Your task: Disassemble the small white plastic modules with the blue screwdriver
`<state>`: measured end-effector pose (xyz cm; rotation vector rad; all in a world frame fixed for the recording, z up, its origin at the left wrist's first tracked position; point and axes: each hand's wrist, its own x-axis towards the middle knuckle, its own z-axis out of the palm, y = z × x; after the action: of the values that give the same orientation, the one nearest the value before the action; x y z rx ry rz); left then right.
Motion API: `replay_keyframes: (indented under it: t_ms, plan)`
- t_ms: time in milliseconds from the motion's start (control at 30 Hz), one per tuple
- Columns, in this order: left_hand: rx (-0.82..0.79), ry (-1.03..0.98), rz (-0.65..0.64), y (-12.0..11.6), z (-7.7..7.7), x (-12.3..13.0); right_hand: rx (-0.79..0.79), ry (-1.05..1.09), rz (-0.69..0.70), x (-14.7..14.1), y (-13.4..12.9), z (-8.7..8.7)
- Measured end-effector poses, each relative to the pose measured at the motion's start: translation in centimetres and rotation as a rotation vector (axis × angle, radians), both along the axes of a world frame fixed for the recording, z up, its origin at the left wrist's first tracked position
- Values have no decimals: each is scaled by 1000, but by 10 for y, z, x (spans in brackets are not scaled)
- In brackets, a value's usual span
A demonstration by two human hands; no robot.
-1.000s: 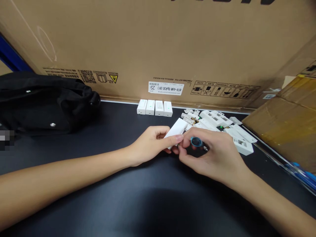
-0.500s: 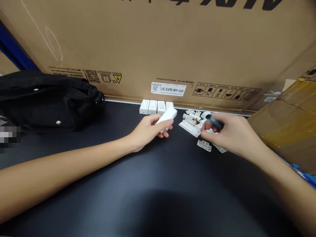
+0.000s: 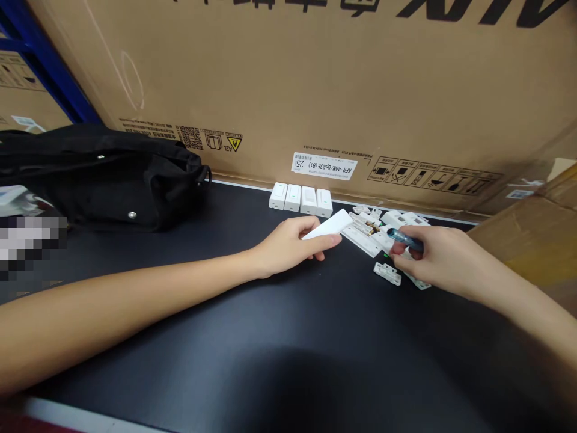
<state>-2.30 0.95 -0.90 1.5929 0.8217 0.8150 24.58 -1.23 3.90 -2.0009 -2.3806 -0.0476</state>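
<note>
Our left hand (image 3: 285, 248) wraps round a white plastic casing (image 3: 331, 224) over the table (image 3: 252, 343) | our right hand (image 3: 439, 258) tightly grips a dark-blue cylindrical tool (image 3: 404, 239) by scattered white parts (image 3: 362, 240) | four white units (image 3: 309, 200) behind

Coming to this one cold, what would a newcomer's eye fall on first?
Probably the huge cardboard box behind the black tabletop, its label upside down. Next, near the middle, the left hand holding a white piece, and to its right the right hand gripping a dark bluish tool by scattered white parts. A bulky black bag sits at the left.
</note>
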Motion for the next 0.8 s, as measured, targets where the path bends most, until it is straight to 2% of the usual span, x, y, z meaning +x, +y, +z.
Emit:
replay_keyframes:
  t_ms: [133,267,400,467,567,667,800]
  plan:
    - [87,72,-15,-4,5,0,35,34,17,1,0,1]
    - [130,106,-72,-7,8,0,169,118,59,-3,-3,3]
    - [135,102,-56,-8,8,0,274,280,108,-19,-12,3]
    - [132,93,-82,-8,8,-1,270,384,204,-30,-18,1]
    - [117,56,-191,-11,10,-1,222,507,374,-47,-27,-4]
    - [72,6,-286,-16,12,-1,196,549,424,-57,-34,-9]
    - [49,-38,-257,-23,13,1,168,552,466,-62,-38,-17]
